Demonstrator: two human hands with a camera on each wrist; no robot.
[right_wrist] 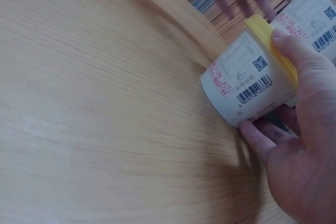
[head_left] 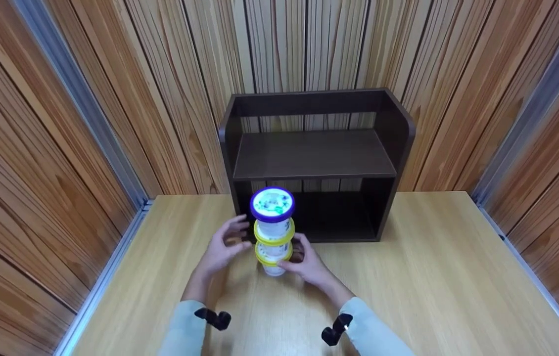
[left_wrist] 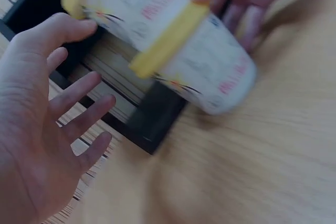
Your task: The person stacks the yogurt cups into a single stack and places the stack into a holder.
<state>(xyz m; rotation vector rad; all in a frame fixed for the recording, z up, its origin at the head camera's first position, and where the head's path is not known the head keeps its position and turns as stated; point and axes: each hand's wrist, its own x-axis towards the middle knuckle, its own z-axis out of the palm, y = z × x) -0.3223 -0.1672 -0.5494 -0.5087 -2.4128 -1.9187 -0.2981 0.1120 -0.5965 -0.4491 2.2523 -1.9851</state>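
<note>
Three white paper tubs stand in one upright stack in front of the shelf. On top is a tub with a purple-rimmed lid (head_left: 273, 203). Below it come a middle tub with a yellow lid (head_left: 274, 231) and a bottom tub (right_wrist: 239, 74), also yellow-lidded, printed with a barcode. My right hand (head_left: 306, 264) grips the bottom tub from the right, its thumb at the lid's rim and its fingers round the side. Spread and relaxed, my left hand (head_left: 225, 245) is beside the stack on the left, a gap between palm and tubs in the left wrist view.
A dark brown two-level shelf (head_left: 314, 153) stands at the back of the light wooden table (head_left: 438, 277), close behind the stack. Wood-patterned panels (head_left: 161, 99) wall in the back and both sides. Black wrist mounts (head_left: 212, 318) sit on both sleeves.
</note>
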